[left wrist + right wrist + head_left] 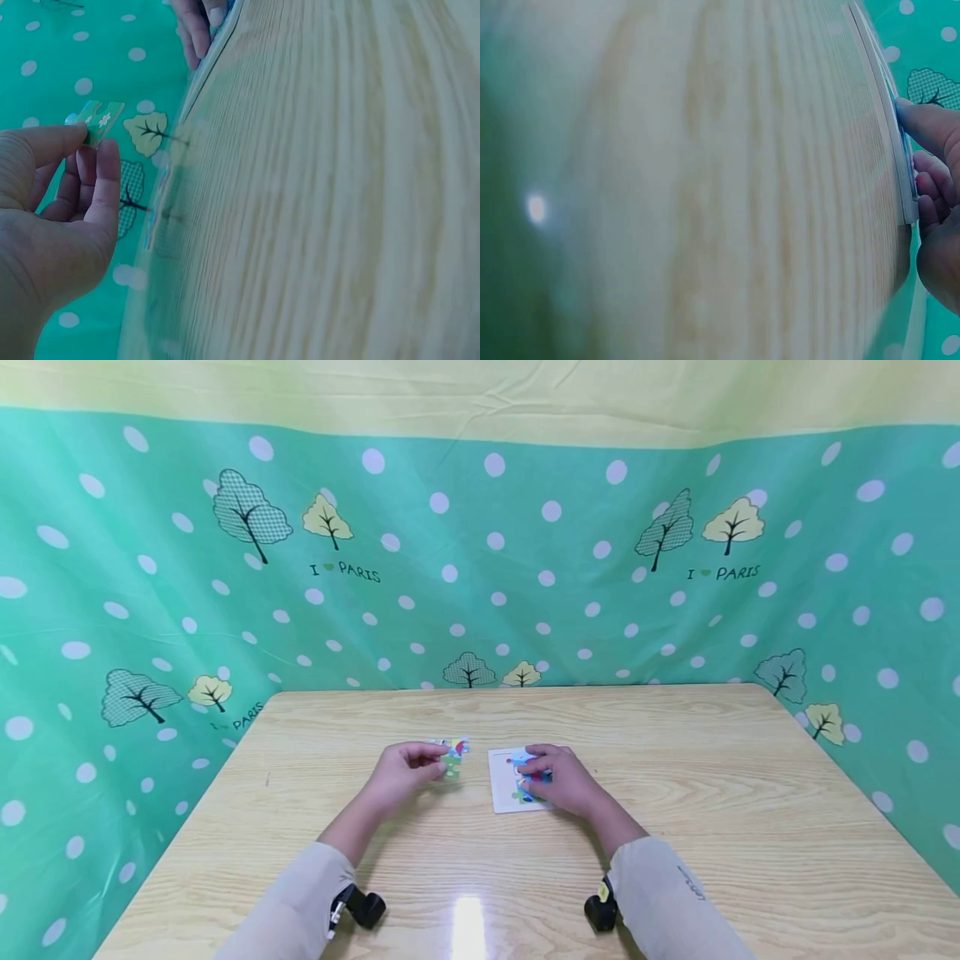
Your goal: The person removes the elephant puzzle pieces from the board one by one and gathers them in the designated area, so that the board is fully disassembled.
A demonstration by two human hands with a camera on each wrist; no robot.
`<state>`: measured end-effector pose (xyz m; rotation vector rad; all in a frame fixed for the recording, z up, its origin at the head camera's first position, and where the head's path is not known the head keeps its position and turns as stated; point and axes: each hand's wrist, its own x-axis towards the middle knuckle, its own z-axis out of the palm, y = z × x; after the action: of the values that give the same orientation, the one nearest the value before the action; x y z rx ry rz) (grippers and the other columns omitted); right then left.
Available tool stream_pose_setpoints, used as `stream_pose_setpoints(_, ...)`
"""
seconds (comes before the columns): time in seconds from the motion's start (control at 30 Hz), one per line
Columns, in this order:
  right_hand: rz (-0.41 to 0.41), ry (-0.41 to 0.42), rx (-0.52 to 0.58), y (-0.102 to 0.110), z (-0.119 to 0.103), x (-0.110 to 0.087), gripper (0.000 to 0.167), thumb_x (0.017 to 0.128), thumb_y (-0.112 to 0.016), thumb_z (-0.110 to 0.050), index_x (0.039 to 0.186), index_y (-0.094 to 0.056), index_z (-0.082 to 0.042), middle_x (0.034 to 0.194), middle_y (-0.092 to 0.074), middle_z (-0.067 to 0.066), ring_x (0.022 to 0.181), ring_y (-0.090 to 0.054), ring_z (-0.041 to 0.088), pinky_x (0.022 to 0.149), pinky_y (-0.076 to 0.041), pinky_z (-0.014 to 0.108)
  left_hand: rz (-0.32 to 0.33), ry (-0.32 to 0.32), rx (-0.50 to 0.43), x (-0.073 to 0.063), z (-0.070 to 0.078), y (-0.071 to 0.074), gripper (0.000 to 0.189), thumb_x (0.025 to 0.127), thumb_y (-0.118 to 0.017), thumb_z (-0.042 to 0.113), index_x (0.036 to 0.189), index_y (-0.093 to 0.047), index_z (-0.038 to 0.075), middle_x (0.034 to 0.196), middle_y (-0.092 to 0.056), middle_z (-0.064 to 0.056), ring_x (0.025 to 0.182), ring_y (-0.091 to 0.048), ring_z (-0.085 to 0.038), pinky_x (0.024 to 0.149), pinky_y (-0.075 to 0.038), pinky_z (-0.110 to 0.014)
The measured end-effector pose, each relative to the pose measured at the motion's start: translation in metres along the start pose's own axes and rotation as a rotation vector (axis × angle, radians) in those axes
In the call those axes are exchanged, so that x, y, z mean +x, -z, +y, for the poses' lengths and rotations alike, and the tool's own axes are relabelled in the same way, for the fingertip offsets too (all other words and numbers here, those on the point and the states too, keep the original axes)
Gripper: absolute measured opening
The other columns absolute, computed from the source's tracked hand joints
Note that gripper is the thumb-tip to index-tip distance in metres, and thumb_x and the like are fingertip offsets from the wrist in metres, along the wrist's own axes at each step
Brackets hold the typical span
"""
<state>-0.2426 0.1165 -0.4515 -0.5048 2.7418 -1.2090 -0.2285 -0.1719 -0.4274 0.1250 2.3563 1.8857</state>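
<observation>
My left hand (405,770) pinches a green puzzle piece (105,120) between thumb and fingertips, above the table; white flower shapes show on it. Just beyond, a colourful puzzle piece (458,745) with yellow, red and blue print shows past the fingers. On the right lies a white-bordered puzzle board (504,802), with blue and green pieces (519,796) inside its frame. My right hand (564,779) is over the board's right part, its thumb and fingers touching the pieces. The hand hides much of the picture, and whether it grips a piece is unclear.
A pale wooden table (480,843) carries everything. Behind it hangs a green dotted curtain (495,560) with printed trees. Each sleeve has a black camera at the wrist, such as the left wrist camera (367,910).
</observation>
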Motion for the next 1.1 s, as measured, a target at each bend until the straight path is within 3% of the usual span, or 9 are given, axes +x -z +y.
stream_pose_setpoints(0.47,0.011,0.023,-0.011,-0.001,-0.001,0.0,0.024,0.085,-0.077,-0.014,0.109,-0.075,-0.012,0.141,-0.052,0.006,0.133,-0.037,0.032,0.109,-0.033,0.048,0.035,0.015,-0.009,-0.002,-0.004,0.019,0.031,0.088,-0.07,0.004,0.118,-0.066,-0.002,0.097,-0.066,-0.01,0.087,-0.067,-0.024,0.085,-0.055,-0.039)
stream_pose_setpoints(0.7,0.012,0.03,-0.011,-0.001,0.001,0.001,0.024,0.085,-0.077,-0.014,0.108,-0.075,-0.013,0.141,-0.052,0.006,0.133,-0.037,0.033,0.109,-0.033,0.049,0.051,0.004,-0.04,0.0,-0.007,0.029,0.035,0.089,-0.069,0.003,0.122,-0.062,-0.007,0.099,-0.065,-0.011,0.086,-0.066,-0.02,0.087,-0.054,-0.041)
stream_pose_setpoints(1.1,0.018,0.027,-0.021,-0.001,0.0,0.001,0.023,0.085,-0.077,-0.013,0.108,-0.076,-0.013,0.14,-0.053,0.006,0.132,-0.039,0.032,0.109,-0.033,0.048,0.106,0.061,-0.033,0.008,-0.012,0.043,0.031,0.09,-0.069,0.007,0.121,-0.066,0.003,0.107,-0.063,-0.01,0.091,-0.066,-0.019,0.084,-0.054,-0.03)
